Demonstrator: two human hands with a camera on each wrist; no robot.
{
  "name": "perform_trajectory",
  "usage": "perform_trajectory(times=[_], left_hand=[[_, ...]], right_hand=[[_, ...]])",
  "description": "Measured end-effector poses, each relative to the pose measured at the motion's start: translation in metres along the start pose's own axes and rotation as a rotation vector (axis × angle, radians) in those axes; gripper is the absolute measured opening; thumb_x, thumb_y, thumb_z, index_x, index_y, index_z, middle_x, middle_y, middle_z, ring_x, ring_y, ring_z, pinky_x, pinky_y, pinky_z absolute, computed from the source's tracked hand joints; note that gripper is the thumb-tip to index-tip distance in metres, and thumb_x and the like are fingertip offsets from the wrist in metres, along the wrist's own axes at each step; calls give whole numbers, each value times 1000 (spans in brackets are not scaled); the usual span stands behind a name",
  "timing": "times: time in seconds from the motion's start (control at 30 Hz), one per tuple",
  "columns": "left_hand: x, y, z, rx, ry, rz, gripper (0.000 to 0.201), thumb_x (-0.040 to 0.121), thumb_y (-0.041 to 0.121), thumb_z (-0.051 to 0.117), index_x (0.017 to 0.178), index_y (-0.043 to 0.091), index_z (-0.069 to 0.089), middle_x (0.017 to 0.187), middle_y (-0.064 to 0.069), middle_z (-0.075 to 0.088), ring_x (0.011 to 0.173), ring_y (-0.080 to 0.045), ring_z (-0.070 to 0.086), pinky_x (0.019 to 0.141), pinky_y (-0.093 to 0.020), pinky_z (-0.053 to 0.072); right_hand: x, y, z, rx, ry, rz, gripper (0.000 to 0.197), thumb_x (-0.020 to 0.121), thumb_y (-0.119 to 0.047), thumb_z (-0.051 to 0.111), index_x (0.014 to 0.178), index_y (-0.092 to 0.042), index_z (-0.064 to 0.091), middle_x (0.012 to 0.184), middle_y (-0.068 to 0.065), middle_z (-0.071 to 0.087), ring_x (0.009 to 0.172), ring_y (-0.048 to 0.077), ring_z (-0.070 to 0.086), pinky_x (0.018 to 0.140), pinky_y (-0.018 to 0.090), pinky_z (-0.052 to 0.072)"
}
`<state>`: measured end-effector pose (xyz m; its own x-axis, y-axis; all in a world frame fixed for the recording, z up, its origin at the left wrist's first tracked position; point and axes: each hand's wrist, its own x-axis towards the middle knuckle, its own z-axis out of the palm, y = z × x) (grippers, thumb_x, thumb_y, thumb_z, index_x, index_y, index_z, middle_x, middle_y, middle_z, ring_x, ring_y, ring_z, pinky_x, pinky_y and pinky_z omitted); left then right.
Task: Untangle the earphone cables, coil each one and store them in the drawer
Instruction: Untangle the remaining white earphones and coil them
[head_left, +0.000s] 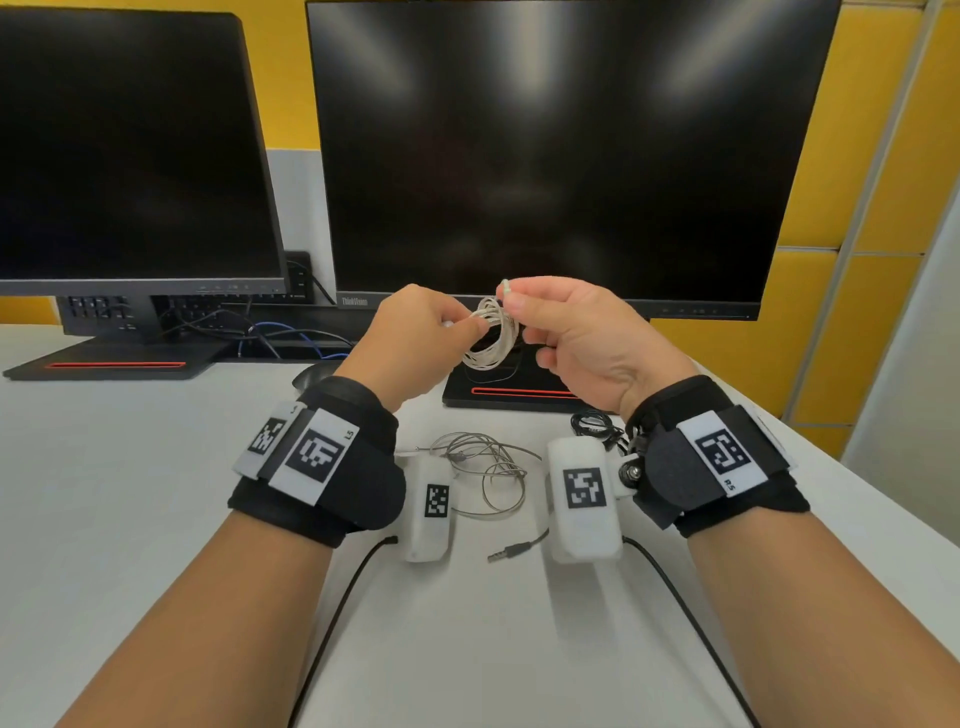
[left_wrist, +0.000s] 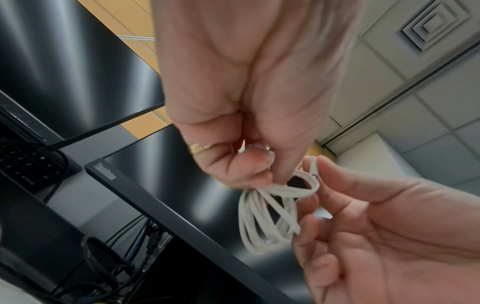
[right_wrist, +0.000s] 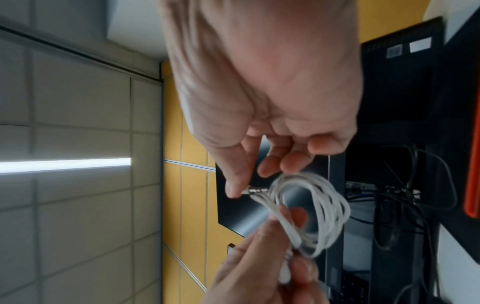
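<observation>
Progress: we reckon we're maybe a third in. The white earphone cable (head_left: 491, 332) is already wound into a neat ring, so that one looks untangled and basically coiled.

Left to do: the end still wants tucking, then the grey earphone cable (head_left: 485, 467) lying loose on the table (head_left: 156, 467) needs coiling, and there's a black earphone cable (head_left: 595, 423) bunched up by our right wrist too. No drawer in any view, so nothing looks stored yet.

Left hand: our left hand (head_left: 421, 332) pinches one side of the white coil between thumb and fingertips, the other fingers curled in.

Right hand: our right hand (head_left: 576, 332) pinches the cable's end piece at the top of the coil between thumb and index, the rest of the fingers loose-ish near the loops.

Where it is: the white coil is held up in the air between both hands, above the table and in front of the monitor (head_left: 561, 156).

How it looks: several thin white loops stacked into a small, slightly uneven ring; a bit blurry in the wrist views. The grey one is a sloppy pile of loops with its jack plug (head_left: 511, 551) sticking out toward us.
</observation>
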<state>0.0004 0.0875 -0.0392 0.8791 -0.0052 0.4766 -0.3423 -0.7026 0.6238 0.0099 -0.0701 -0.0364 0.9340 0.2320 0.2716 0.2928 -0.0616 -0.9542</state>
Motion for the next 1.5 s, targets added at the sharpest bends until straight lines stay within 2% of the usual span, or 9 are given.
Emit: perform_trajectory(times=[0.2, 0.27, 0.4, 0.5, 0.67, 0.83, 1.07, 1.27, 1.5], left_hand=[[-2, 4, 0, -151, -54, -10, 21, 96, 31, 54, 90, 16, 69, 64, 1, 58, 56, -8, 51, 55, -17, 42], [-2, 5, -1, -178, -64, -6, 19, 96, 29, 55, 86, 19, 67, 66, 0, 60, 58, -9, 52, 59, -19, 46], [-3, 5, 2, -51, -66, 14, 16, 95, 34, 55, 85, 24, 63, 66, 5, 60, 57, -6, 53, 54, -17, 42], [-1, 4, 1, 44, -9, 3, 20, 95, 35, 55, 91, 20, 68, 65, 7, 57, 56, -6, 51, 49, -16, 36], [-2, 7, 3, 90, 11, 4, 24, 93, 35, 57, 99, 16, 70, 67, 7, 55, 58, -9, 53, 49, -18, 38], [-1, 5, 1, 3, -4, 20, 17, 94, 33, 57, 84, 22, 64, 63, 6, 59, 50, -5, 54, 37, -7, 36], [0, 3, -1, -321, -37, -39, 22, 94, 27, 57, 88, 12, 73, 65, 0, 60, 53, -3, 53, 54, -15, 46], [-1, 3, -5, -562, -101, -93, 25, 98, 24, 52, 99, 8, 71, 72, -3, 54, 62, -7, 47, 56, -15, 44], [-2, 2, -3, -543, -71, -98, 37, 93, 40, 56, 95, 7, 72, 67, -1, 50, 60, -7, 43, 54, -16, 42]], right_hand=[[-1, 0, 5, -13, 68, -45, 10, 92, -24, 63, 99, -29, 68, 108, -12, 66, 106, 5, 54, 83, 30, 35], [0, 1, 5, 48, 39, 0, 11, 92, -27, 64, 101, -30, 70, 111, -8, 67, 115, 14, 53, 92, 39, 33], [3, 1, 2, 266, -4, 122, 12, 90, -31, 65, 98, -23, 69, 89, -6, 69, 102, 17, 58, 107, 48, 31], [2, -1, 0, 414, -38, 206, 11, 90, -27, 62, 97, -20, 65, 85, -5, 70, 103, 17, 58, 109, 53, 22], [4, 4, 9, 364, -69, 231, 37, 79, -33, 71, 114, -23, 66, 132, -1, 60, 130, 27, 43, 110, 63, 12], [6, 6, 9, 134, -14, 134, 21, 84, -32, 72, 105, -27, 73, 121, -3, 66, 118, 20, 54, 105, 55, 26], [5, 4, 0, 112, -25, -78, 14, 94, -7, 59, 101, -13, 69, 97, 5, 70, 92, 19, 65, 87, 38, 53], [6, 7, 3, -8, 57, -191, 10, 85, 0, 68, 89, -9, 66, 97, 14, 72, 93, 28, 70, 83, 41, 59], [5, 7, 5, -194, 62, -213, 7, 87, -7, 67, 83, -9, 72, 86, 8, 71, 82, 17, 64, 66, 23, 50]])
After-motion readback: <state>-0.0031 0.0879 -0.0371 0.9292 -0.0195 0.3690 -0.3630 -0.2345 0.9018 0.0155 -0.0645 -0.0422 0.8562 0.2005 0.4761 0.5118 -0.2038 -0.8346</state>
